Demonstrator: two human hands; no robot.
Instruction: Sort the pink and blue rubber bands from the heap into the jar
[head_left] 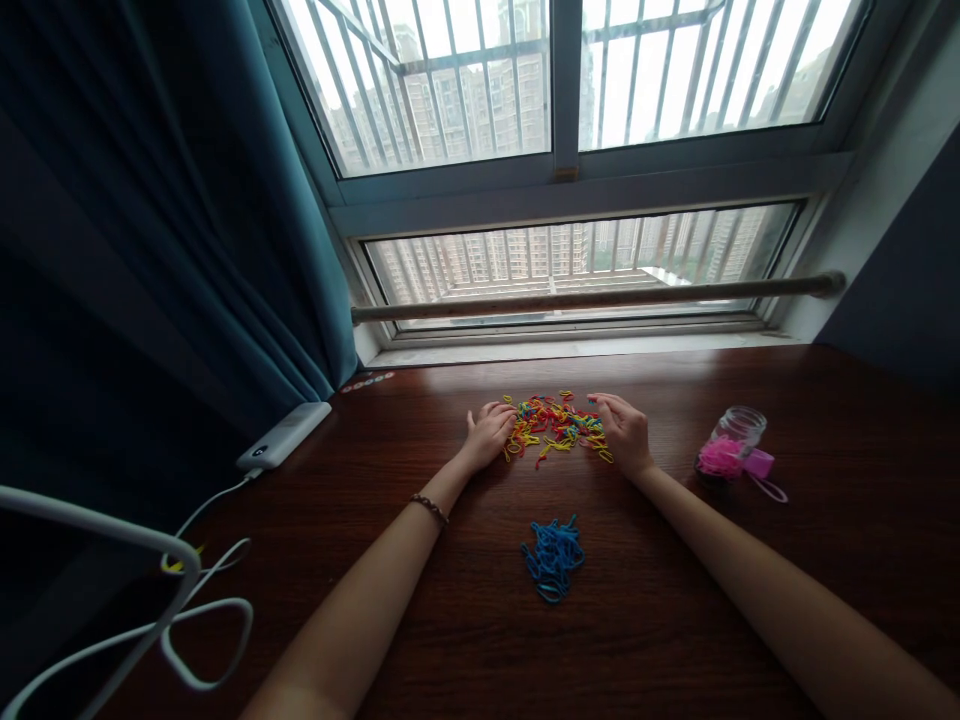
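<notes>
A loose pile of red, yellow and a few blue rubber bands [559, 425] lies on the brown wooden table. At its left edge rests my left hand [487, 437], fingers stretched out over the bands and thumb apart. My right hand [626, 430] is on the pile's right side, thumb and fingers pinched together. A small bit of blue shows at its fingertips, apparently a blue rubber band. Closer to me, between my forearms, sits a separate heap of blue rubber bands [553, 560].
On the right a clear jar [742, 428] lies tilted beside a pink strap [759, 463] and a pink bundle [720, 458]. A white power bank [285, 436] with a cable is at the left, by the blue curtain [300, 300]. A metal rail [600, 298] crosses the window behind.
</notes>
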